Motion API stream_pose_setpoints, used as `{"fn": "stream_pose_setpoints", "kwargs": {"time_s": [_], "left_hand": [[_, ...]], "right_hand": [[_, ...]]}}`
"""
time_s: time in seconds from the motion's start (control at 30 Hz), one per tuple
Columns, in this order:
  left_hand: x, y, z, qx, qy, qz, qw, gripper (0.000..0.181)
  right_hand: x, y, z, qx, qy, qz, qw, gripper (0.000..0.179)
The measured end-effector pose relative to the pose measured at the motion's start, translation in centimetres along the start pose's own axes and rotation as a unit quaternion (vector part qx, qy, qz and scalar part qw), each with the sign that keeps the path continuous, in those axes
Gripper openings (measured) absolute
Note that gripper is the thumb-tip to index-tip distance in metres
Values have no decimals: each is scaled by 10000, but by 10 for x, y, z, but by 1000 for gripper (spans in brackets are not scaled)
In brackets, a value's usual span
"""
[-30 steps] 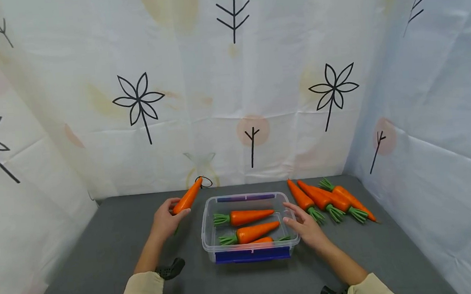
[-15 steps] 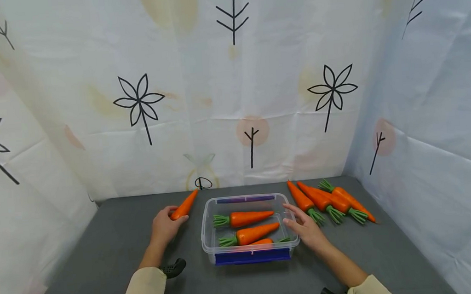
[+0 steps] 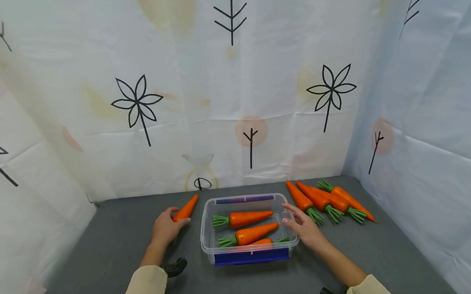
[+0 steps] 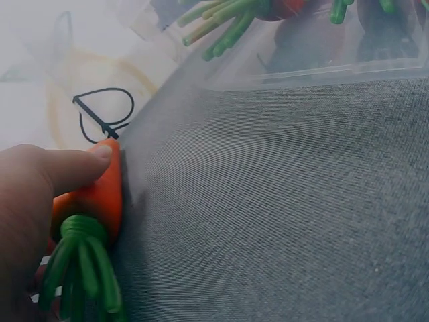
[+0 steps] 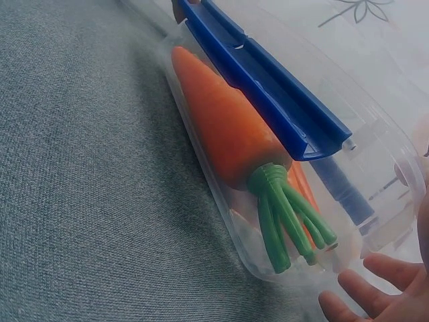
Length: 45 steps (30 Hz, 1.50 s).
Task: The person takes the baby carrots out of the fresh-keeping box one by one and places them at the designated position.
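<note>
My left hand [image 3: 166, 227] grips an orange carrot [image 3: 186, 208] with green stems, just left of the clear plastic box [image 3: 250, 247]. In the left wrist view the thumb lies along the carrot [image 4: 100, 191], whose stems [image 4: 84, 268] hang toward the camera; its tip points away. My right hand [image 3: 304, 227] rests at the box's right side, fingers fairly straight, holding nothing. Inside the box, one carrot [image 3: 251, 217] lies at the back and another carrot [image 3: 256, 234] in front of it. A third carrot [image 5: 228, 127] lies along the near wall, partly hidden behind the blue latch [image 5: 268, 87].
Several carrots [image 3: 324, 200] lie in a loose group on the grey table [image 3: 246, 289], right of the box near the back. Patterned white cloth walls [image 3: 201, 136] enclose the back and sides of the table.
My left hand has lowered the carrot toward the table, its tip dropping below the wall's edge. The right hand and the box have stayed in place.
</note>
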<state>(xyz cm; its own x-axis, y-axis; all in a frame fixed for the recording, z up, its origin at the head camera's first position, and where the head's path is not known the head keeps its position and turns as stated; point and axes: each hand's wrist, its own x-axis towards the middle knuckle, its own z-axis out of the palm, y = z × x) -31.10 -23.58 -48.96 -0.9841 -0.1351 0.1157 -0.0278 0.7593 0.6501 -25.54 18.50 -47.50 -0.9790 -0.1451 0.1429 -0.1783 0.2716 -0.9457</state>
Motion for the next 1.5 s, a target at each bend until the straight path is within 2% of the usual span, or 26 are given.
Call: {"fn": "stream_pose_setpoints", "kwargs": {"time_s": [0.17,0.37,0.47,0.63,0.73,0.87,0.97,1.13,1.33,1.5], "left_hand": [[1,1,-2,156,-191,68,9997,65],[6,6,-6,534,-171,314,9979,65],[8,11,-10,529,-95,417,9977,64],[11,30,-19,265,49,734,9969,60],[12,48,-25,53,-63,1045,9945,57],[14,72,-32,-157,-473,1517,9872,53],[15,89,-33,-316,-889,1869,9778,48],[15,117,-28,-451,-1521,2214,9622,44],[8,143,-18,-390,-2216,2479,9423,43],[7,150,-3,-440,-2805,2327,9302,46]], "right_hand": [[0,1,0,-38,44,-5,10000,51],[1,1,0,-45,105,-15,9999,50],[0,0,0,-48,71,-8,10000,51],[-2,0,0,-50,22,-16,10000,52],[-1,0,0,-44,41,-32,10000,52],[-1,0,-1,-104,34,-34,9999,51],[0,1,0,-93,6,-47,9999,51],[0,2,0,8,16,-52,10000,52],[1,4,0,5,65,8,10000,52],[1,4,1,62,30,-26,10000,51]]}}
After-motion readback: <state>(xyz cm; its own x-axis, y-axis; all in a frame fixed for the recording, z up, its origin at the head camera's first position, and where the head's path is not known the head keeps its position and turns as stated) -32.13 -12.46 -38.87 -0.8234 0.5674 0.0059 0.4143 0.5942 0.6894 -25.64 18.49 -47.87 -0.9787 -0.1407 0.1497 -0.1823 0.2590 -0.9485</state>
